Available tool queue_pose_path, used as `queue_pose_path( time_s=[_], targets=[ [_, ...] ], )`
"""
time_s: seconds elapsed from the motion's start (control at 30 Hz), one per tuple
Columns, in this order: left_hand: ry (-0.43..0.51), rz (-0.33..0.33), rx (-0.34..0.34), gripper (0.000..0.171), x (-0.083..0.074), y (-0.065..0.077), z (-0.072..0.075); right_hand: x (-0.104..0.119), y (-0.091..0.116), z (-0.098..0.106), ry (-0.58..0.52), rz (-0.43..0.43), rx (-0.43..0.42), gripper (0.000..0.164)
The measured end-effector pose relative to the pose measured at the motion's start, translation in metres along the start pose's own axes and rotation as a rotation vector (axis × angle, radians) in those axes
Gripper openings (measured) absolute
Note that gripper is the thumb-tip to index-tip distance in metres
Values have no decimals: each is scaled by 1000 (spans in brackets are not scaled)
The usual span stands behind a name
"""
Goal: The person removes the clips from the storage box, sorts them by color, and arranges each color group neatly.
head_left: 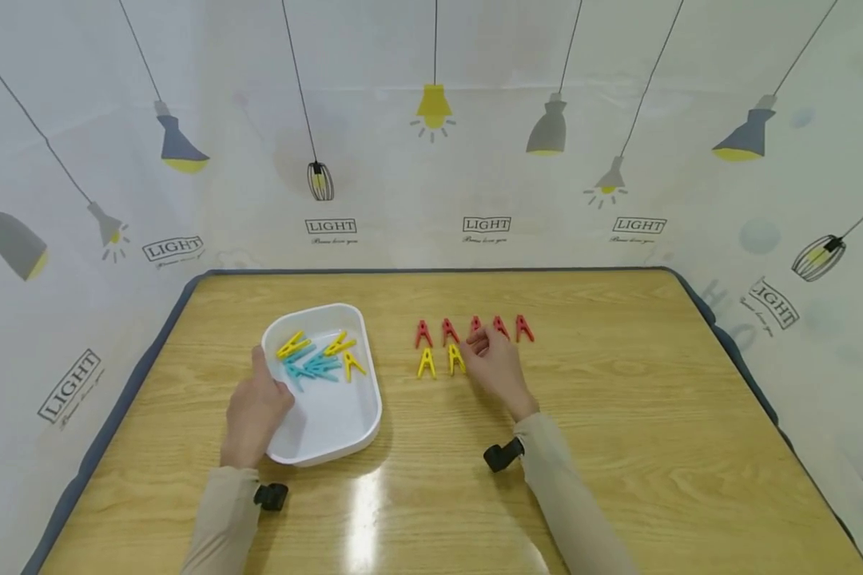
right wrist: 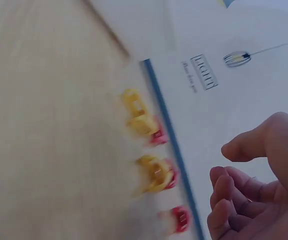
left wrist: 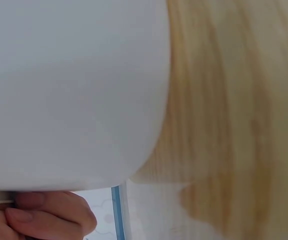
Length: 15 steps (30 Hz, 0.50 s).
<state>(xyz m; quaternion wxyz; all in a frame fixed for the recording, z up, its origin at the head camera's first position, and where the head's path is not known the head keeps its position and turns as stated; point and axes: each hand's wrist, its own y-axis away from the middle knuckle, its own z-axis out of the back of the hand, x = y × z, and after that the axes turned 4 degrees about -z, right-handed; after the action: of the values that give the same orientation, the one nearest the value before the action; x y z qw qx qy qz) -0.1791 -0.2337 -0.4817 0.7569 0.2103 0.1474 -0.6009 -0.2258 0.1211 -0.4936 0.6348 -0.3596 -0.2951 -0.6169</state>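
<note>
My left hand grips the left wall of a white plastic tray, and its curled fingers show under the tray edge in the left wrist view. Inside the tray lie three yellow clothespins and several light blue clothespins. My right hand hovers by a yellow clothespin, thumb and loosely bent fingers apart with nothing between them in the right wrist view. To its left another yellow clothespin stands below a row of red clothespins; the hand partly covers the middle ones.
A wooden table carries everything, edged by a dark blue border. Behind and beside it hangs a pale cloth printed with lamps. Each wrist wears a small black camera, such as the right one.
</note>
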Motion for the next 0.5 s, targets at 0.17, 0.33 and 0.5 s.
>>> queue_pose_path(
  time_s=[0.17, 0.33, 0.5],
  targets=[
    [11, 16, 14, 78, 0, 0, 1, 30, -13, 4, -7, 83, 54, 17],
    [-6, 22, 19, 81, -1, -1, 2, 45, -22, 0, 15, 132, 89, 15],
    [2, 33, 39, 83, -2, 0, 3, 56, -27, -7, 93, 140, 90, 13]
  ],
)
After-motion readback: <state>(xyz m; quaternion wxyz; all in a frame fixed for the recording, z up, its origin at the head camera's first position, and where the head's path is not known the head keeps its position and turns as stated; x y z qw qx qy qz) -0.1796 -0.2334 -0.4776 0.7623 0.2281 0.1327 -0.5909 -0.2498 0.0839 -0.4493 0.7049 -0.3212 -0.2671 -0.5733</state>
